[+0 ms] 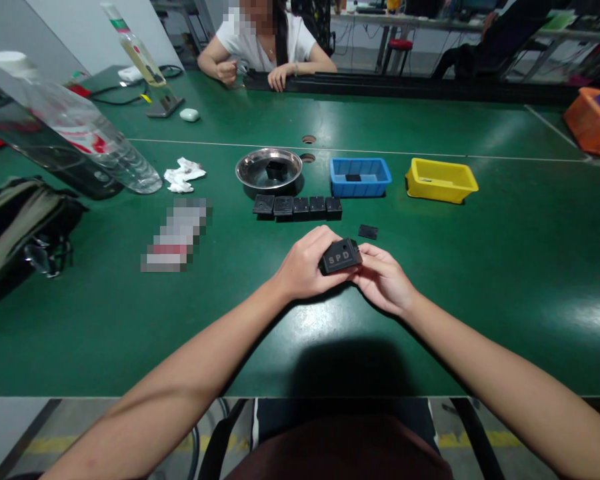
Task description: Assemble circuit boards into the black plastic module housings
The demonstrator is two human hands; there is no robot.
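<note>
My left hand [310, 264] is closed around a black plastic box [341, 257] marked "SPD" in pale letters. Thumb and fingers of my right hand [384, 280] are closed at the box's right end, where thin pins seem to stick out; the fingertips are partly hidden. Just beyond my hands a small flat black piece [368, 231] lies on the green table [480, 293]. Several black boxes [301, 208] stand in a row farther back. Behind them, a round metal bowl [247, 175] holds black parts [277, 170].
A blue bin [360, 190] with a dark piece inside and a yellow bin [440, 192] stand at back right. Crumpled tissue [184, 175], a large plastic bottle [87, 127] and a dark bag [20, 227] are at left. Across the table sits a person [265, 40]. An orange basket [593, 127] is far right.
</note>
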